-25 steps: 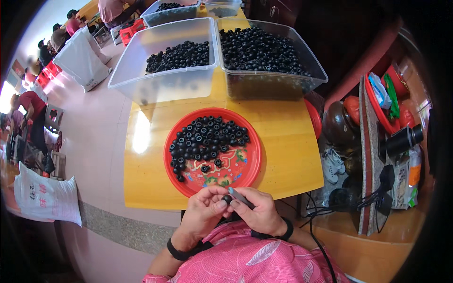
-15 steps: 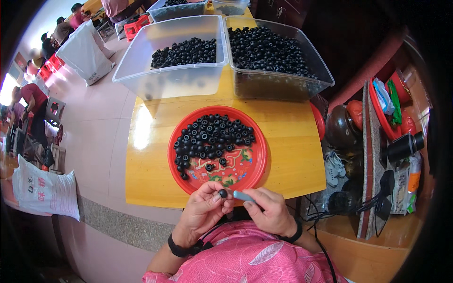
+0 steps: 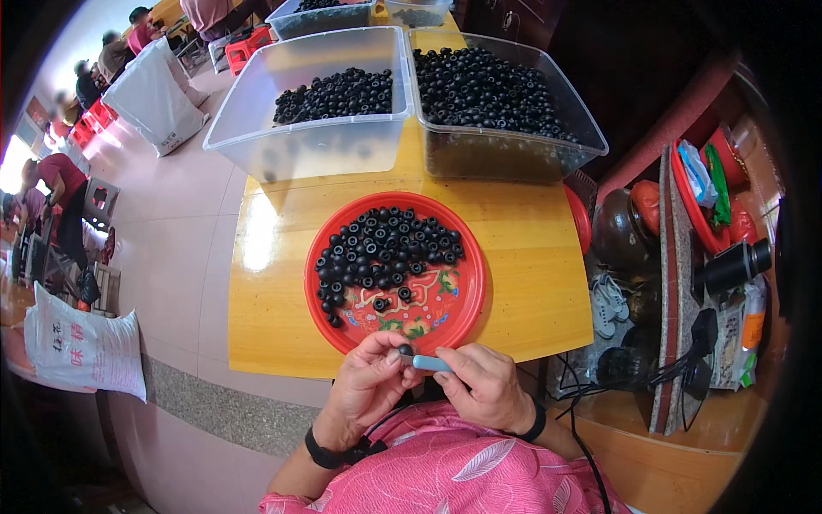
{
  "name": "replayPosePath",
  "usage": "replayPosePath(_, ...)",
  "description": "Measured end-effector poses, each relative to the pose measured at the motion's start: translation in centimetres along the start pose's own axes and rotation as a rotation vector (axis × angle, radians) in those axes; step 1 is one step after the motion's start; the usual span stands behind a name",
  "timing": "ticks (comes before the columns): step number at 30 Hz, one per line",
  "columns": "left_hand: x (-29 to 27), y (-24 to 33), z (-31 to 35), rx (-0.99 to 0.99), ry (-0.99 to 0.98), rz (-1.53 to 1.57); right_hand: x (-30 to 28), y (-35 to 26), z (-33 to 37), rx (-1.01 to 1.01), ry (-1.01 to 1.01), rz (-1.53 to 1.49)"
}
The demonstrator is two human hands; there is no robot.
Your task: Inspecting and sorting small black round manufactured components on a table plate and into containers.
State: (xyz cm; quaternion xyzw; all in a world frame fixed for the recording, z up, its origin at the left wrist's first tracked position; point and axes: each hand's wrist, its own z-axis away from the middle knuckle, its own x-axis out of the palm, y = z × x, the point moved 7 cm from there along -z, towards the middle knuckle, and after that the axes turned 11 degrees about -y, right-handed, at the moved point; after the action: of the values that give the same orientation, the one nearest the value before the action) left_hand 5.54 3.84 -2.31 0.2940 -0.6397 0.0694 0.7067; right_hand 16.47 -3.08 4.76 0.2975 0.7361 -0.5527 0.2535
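Observation:
Between thumb and fingers, my left hand [image 3: 370, 377] pinches a small round black part [image 3: 405, 350] that looks like a hollow ball. A light blue rod-like tool [image 3: 430, 363] is gripped in my right hand [image 3: 486, 387], its left end close against the black part; whether they touch I cannot tell. Just beyond my hands lies a red round tray [image 3: 473, 319] with a flowered bottom. Many black ring-ended balls [image 3: 385, 248] are spread over its far and left side, with a few nearer the middle.
Behind the tray, two clear plastic bins [image 3: 308, 141] hold heaps of black balls on the yellow table [image 3: 539, 291]. A white sack [image 3: 84, 343] stands on the floor at left. Black cables [image 3: 634, 381] hang by a cluttered shelf at right. Other people sit far left.
The blue tool in my right hand has moved left and slightly down, closing the gap to the black ball. My left hand stays in nearly the same place.

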Motion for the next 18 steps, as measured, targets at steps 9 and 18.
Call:
replayPosePath(9, 0.0, 0.0, 0.0, -0.005, -0.003, -0.023, 0.0, 0.0, 0.0, -0.013, 0.002, -0.007)
replayPosePath(18, 0.7, 0.4, -0.1, 0.01, -0.039, -0.032, -0.4, -0.4, 0.0, -0.058, 0.006, 0.005)
